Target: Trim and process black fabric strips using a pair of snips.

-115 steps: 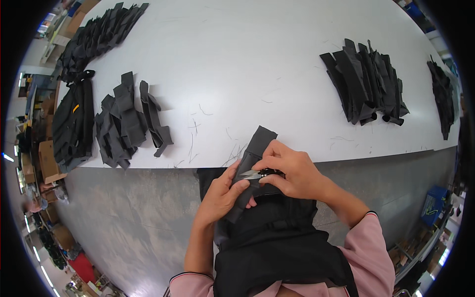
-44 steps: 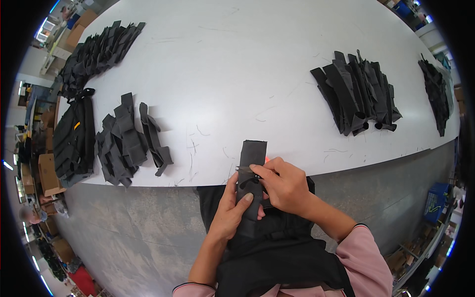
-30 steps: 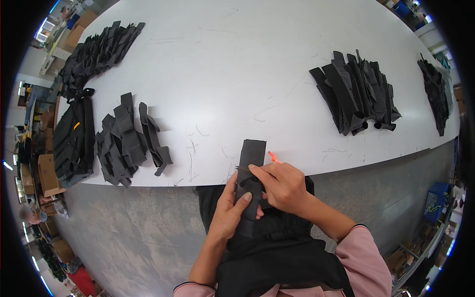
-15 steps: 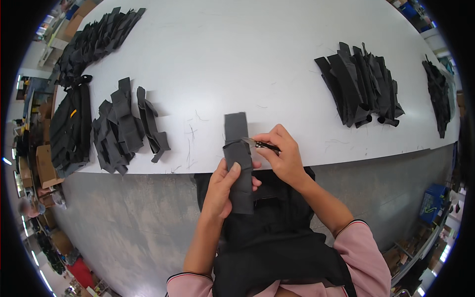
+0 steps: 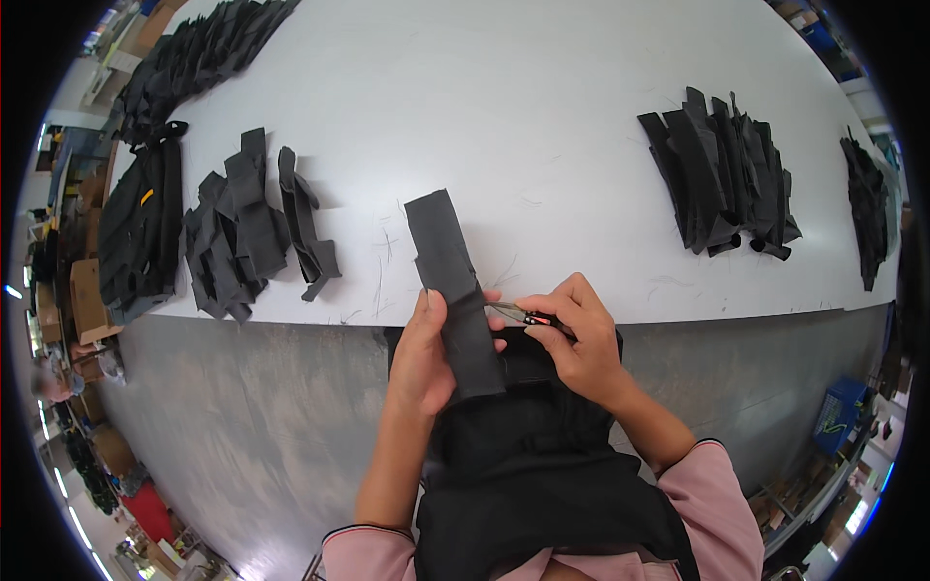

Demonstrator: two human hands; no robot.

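Clasping dark strip [image 5: 448, 254] in left hand [image 5: 423, 353], over near edge of white table [image 5: 484, 107]; holding snips [image 5: 528, 316] in right hand [image 5: 586, 339], just beside strip's right edge. Facing wide room between left heap [image 5: 256, 218] and right heap [image 5: 712, 184].

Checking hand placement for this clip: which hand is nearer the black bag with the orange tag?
Left. The left hand grips a dark fabric strip, to the right of the black bag; the right hand, holding small snips, is farther right.
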